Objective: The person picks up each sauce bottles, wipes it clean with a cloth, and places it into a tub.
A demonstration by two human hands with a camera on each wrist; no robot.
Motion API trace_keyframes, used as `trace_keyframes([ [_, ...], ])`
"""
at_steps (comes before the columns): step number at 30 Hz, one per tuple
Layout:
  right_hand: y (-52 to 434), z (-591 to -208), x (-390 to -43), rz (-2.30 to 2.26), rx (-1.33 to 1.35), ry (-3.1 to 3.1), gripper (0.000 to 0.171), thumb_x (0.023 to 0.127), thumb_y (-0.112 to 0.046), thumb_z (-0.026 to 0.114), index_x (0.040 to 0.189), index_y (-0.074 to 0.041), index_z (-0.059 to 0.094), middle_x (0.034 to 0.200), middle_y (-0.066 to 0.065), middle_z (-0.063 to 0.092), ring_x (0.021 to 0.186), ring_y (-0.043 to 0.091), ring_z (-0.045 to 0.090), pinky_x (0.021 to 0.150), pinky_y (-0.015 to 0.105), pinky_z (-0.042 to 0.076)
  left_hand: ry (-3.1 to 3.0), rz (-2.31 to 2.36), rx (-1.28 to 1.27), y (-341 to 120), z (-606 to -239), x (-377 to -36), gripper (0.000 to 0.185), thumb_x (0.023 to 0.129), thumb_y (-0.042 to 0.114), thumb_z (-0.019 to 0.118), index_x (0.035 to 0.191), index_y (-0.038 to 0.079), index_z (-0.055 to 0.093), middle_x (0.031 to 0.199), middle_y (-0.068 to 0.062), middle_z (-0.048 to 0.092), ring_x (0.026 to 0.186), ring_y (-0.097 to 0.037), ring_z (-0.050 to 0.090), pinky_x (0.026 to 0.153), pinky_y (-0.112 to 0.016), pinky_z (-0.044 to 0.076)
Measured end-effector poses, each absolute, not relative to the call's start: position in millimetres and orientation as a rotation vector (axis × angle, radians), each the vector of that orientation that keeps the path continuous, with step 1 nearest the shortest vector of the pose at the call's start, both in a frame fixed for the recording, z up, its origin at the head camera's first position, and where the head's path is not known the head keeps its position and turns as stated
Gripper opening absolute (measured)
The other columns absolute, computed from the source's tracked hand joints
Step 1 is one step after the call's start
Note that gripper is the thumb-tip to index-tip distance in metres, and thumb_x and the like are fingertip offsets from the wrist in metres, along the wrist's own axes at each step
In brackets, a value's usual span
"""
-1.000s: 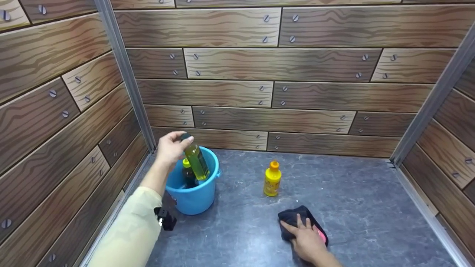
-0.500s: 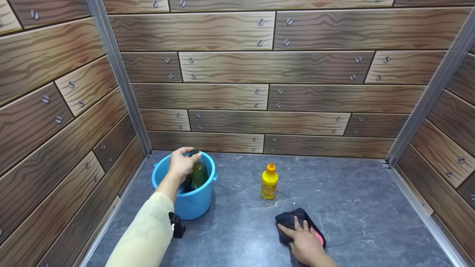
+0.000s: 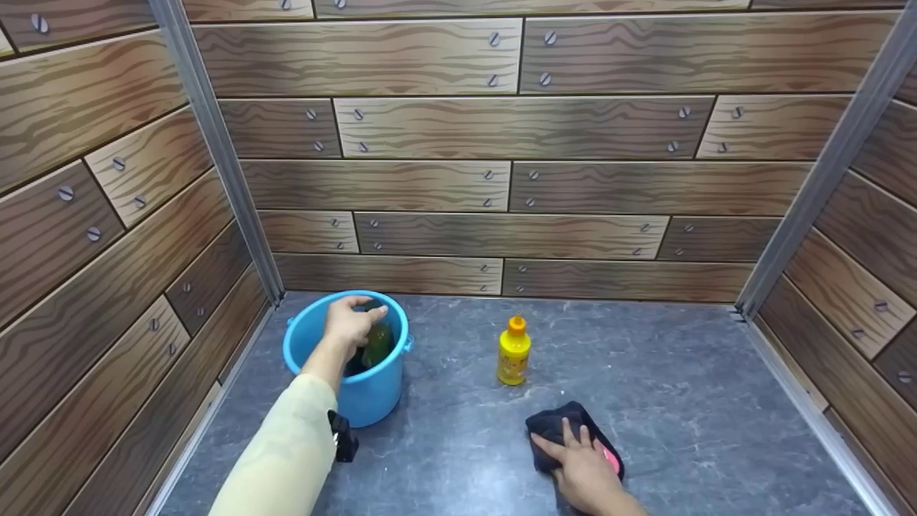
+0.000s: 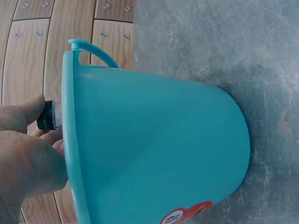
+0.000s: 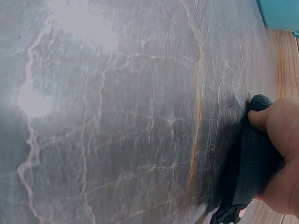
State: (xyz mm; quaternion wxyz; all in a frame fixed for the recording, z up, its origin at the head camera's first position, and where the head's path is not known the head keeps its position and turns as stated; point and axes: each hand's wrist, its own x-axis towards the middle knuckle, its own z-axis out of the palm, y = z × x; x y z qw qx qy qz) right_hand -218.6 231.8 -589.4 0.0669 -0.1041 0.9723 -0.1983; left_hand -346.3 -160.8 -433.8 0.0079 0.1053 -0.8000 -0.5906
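Note:
My left hand (image 3: 347,324) reaches over the near rim of a blue bucket (image 3: 372,394) and pinches a green bottle (image 3: 378,344) near its top. The bottle stands mostly down inside the bucket. In the left wrist view, my thumb lies against its dark cap (image 4: 46,115), which sticks out just past the rim. My right hand (image 3: 587,471) rests with spread fingers on a folded black cloth (image 3: 555,424) that shows a pink patch (image 3: 611,459). From the right wrist, the thumb lies along the fuzzy cloth (image 5: 254,156). Other contents of the bucket are mostly hidden by my hand.
A yellow bottle (image 3: 514,355) with an orange cap stands upright between the bucket and the cloth. Wood-patterned panels (image 3: 430,129) enclose the grey marbled surface (image 3: 673,373) at the back and both sides, with metal strips at the corners.
My left hand has lowered the green bottle from above the rim down into the bucket. My right hand has stayed on the cloth. The head view has shifted slightly.

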Motion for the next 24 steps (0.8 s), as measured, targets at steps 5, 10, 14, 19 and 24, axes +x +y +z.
trace_keyframes([
  [5,231.7,-589.7,-218.7,-0.613,-0.303,2.915,0.058,0.095,-0.008,0.076,0.147,-0.030,0.065,0.160,0.038,0.037,0.144,0.069,0.027,0.113,0.078,0.025,-2.538,-1.819,0.322,-160.1,-432.4,-345.1,0.051,0.106,0.022,0.070,0.151,0.003,0.055,0.152,-0.022,0.053,0.128,-0.040,0.057,0.105,-0.056,0.049],
  [10,232.4,-591.1,-218.1,-0.609,-0.301,2.914,0.058,0.094,-0.007,0.075,0.147,-0.030,0.066,0.159,0.038,0.037,0.144,0.070,0.027,0.113,0.079,0.025,-2.549,-1.808,0.282,-158.2,-430.8,-343.4,0.052,0.104,0.021,0.072,0.150,0.003,0.055,0.154,-0.021,0.050,0.132,-0.040,0.054,0.107,-0.055,0.047],
  [14,232.1,-591.3,-217.5,-0.591,-0.291,2.915,0.058,0.095,-0.007,0.075,0.148,-0.030,0.065,0.160,0.038,0.037,0.144,0.070,0.027,0.113,0.079,0.024,-2.538,-1.824,0.236,-156.6,-425.5,-341.8,0.055,0.103,0.018,0.073,0.152,0.002,0.053,0.154,-0.025,0.051,0.143,-0.041,0.049,0.114,-0.056,0.043],
  [19,230.9,-590.0,-217.2,-0.562,-0.284,2.929,0.058,0.095,-0.007,0.074,0.148,-0.030,0.064,0.160,0.037,0.037,0.144,0.068,0.027,0.114,0.077,0.024,-2.504,-1.795,0.150,-153.7,-410.7,-339.8,0.060,0.103,0.021,0.074,0.155,0.005,0.050,0.159,-0.026,0.046,0.150,-0.040,0.041,0.116,-0.054,0.041],
  [24,230.0,-589.2,-217.2,-0.550,-0.276,2.928,0.058,0.096,-0.008,0.074,0.148,-0.031,0.064,0.160,0.036,0.037,0.145,0.067,0.027,0.115,0.076,0.024,-2.472,-1.672,0.023,-140.6,-386.6,-335.4,0.066,0.100,0.028,0.078,0.157,0.009,0.050,0.161,-0.021,0.047,0.151,-0.038,0.041,0.116,-0.052,0.042],
])
